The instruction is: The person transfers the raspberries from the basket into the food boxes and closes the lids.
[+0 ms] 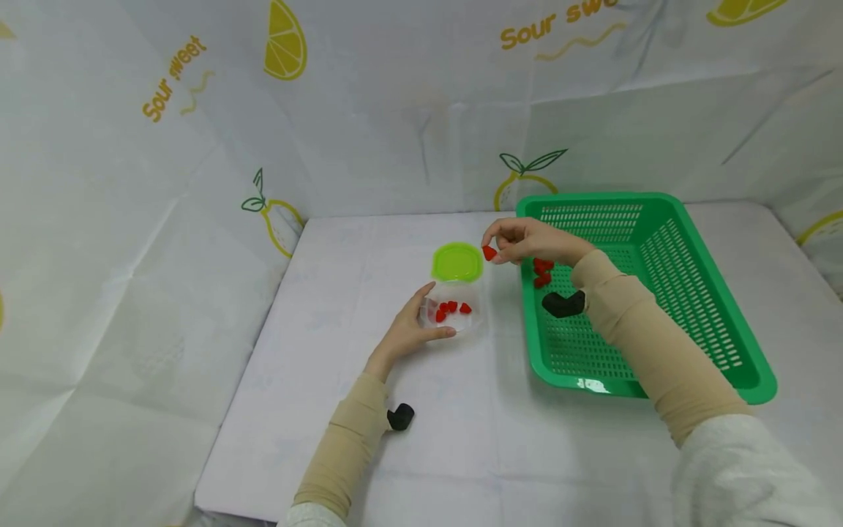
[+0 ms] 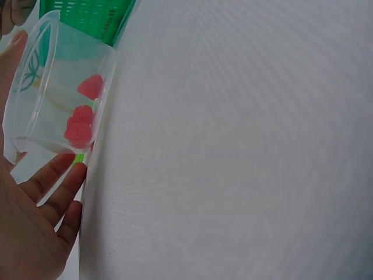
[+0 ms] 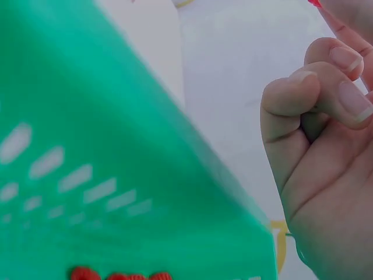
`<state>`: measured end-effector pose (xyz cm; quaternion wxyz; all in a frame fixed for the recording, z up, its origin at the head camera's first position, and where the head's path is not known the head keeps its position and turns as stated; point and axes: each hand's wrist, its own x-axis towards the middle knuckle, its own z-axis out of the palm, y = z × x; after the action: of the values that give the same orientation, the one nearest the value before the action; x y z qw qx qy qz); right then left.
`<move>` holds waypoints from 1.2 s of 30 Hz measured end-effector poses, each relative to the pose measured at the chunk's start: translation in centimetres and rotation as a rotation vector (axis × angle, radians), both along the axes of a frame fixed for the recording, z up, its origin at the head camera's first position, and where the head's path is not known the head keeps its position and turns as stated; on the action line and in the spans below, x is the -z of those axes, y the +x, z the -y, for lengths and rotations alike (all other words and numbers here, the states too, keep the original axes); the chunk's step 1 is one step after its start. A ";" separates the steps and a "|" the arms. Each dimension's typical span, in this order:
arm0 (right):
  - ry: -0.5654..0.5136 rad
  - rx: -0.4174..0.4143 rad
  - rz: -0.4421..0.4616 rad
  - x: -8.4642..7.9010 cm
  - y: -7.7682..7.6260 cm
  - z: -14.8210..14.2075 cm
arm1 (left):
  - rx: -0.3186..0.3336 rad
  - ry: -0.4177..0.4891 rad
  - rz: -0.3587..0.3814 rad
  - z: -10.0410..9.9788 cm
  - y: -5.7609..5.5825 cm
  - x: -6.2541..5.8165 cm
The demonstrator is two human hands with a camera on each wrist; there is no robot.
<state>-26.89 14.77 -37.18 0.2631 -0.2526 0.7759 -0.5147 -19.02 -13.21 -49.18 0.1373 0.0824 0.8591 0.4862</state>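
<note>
In the head view my right hand [image 1: 536,240] pinches a small red raspberry [image 1: 489,252] between thumb and forefinger, raised beside the basket's left rim. Its other fingers curl in toward the palm in the right wrist view. My left hand [image 1: 406,329] holds a clear plastic container [image 1: 473,322] from its left, thumb on the near side and fingers on the far side. Several raspberries [image 2: 80,133], cone-shaped and bumpy, lie on the container's bottom. More raspberries [image 1: 542,281] sit at the left side of the green basket [image 1: 714,293], partly hidden by my right hand.
A lime-green lid [image 1: 457,262] lies flat right behind the container. The basket has slotted walls and a raised rim, and my right forearm reaches over it. White cloth covers the table [image 1: 316,322], and a printed white sheet [image 1: 369,110] hangs behind.
</note>
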 end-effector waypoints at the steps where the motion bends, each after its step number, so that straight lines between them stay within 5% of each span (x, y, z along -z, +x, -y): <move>1: -0.010 -0.007 0.002 0.1 -0.1 0.3 | -0.001 0.003 0.002 0.0 0.0 0.0; 11: 0.007 -0.046 -0.001 0.3 -0.8 2.1 | 0.011 -0.012 0.004 0.1 0.1 -0.2; 36: 0.254 -0.192 -0.006 1.1 -2.1 6.4 | 0.020 -0.020 -0.014 0.2 -0.1 0.3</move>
<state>-28.98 8.38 -38.26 0.3387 -0.2919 0.8078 -0.3840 -19.12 -13.39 -49.46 0.1370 0.0931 0.8640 0.4754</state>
